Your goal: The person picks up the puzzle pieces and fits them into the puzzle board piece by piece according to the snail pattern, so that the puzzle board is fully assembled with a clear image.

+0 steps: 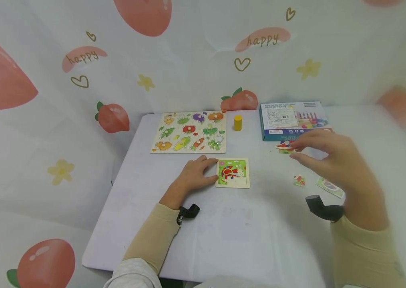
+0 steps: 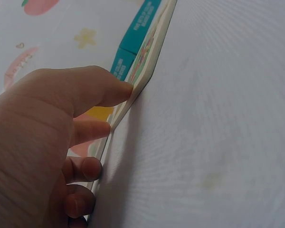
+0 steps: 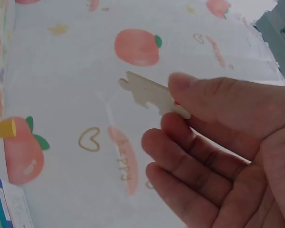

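Note:
The small square puzzle board point(image 1: 233, 173) has a colourful picture on green, with bare wood showing at its lower right. Against its left edge rest the thumb and fingertips of my left hand point(image 1: 197, 174); in the left wrist view the thumb point(image 2: 109, 88) touches the frame. To the right, above the table, my right hand point(image 1: 336, 160) pinches a puzzle piece point(image 1: 283, 146) between thumb and index finger. Its pale wooden back point(image 3: 149, 95) shows in the right wrist view, the other fingers loosely bent. Below that hand lie a small red and green piece point(image 1: 299, 181) and a larger piece point(image 1: 330, 187).
A vegetable puzzle board point(image 1: 188, 133) lies at the back left of the table. Beside it stands a yellow cylinder point(image 1: 238, 123). A blue and white box point(image 1: 294, 120) is at the back right, just beyond the right hand. A printed cloth hangs behind.

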A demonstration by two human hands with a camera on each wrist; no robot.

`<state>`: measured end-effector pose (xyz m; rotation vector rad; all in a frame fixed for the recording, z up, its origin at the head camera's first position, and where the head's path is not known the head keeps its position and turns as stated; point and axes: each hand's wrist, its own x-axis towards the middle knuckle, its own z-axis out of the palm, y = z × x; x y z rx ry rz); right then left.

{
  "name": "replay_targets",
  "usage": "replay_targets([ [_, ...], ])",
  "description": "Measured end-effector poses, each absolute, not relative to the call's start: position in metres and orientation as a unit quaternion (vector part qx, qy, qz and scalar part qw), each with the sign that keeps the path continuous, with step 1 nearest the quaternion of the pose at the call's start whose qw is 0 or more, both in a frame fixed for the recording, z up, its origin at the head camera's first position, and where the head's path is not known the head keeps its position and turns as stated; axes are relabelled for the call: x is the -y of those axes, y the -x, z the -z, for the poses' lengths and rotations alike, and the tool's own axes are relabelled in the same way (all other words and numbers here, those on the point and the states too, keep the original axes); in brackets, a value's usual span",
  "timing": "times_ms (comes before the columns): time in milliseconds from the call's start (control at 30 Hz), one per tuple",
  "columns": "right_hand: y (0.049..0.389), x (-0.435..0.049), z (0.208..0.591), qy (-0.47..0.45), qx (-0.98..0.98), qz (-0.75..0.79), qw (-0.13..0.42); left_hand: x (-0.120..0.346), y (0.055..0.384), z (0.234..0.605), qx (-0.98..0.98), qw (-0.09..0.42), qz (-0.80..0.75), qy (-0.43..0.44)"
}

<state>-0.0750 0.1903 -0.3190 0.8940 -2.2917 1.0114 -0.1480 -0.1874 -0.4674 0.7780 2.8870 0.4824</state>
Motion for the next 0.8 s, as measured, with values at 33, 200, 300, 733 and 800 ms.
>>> replay_targets([
  [33, 0.076, -0.187, 0.320, -0.326, 0.835, -0.371, 0.241, 0.187, 0.148, 0.467, -0.952, 0.057, -0.159, -0.257],
  [200, 0.077, -0.173, 0.323, -0.320, 0.831, -0.387, 0.238, 0.187, 0.148, 0.468, -0.952, 0.062, -0.159, -0.255],
  [300, 0.078, -0.165, 0.326, -0.316, 0.829, -0.399, 0.232, 0.188, 0.148, 0.468, -0.952, 0.062, -0.157, -0.255],
  [733, 0.086, -0.130, 0.343, -0.290, 0.851, -0.395, 0.190, 0.187, 0.148, 0.468, -0.952, 0.060, -0.160, -0.255],
  [800, 0.089, -0.127, 0.348, -0.285, 0.858, -0.392, 0.170, 0.187, 0.149, 0.467, -0.952, 0.060, -0.158, -0.256],
])
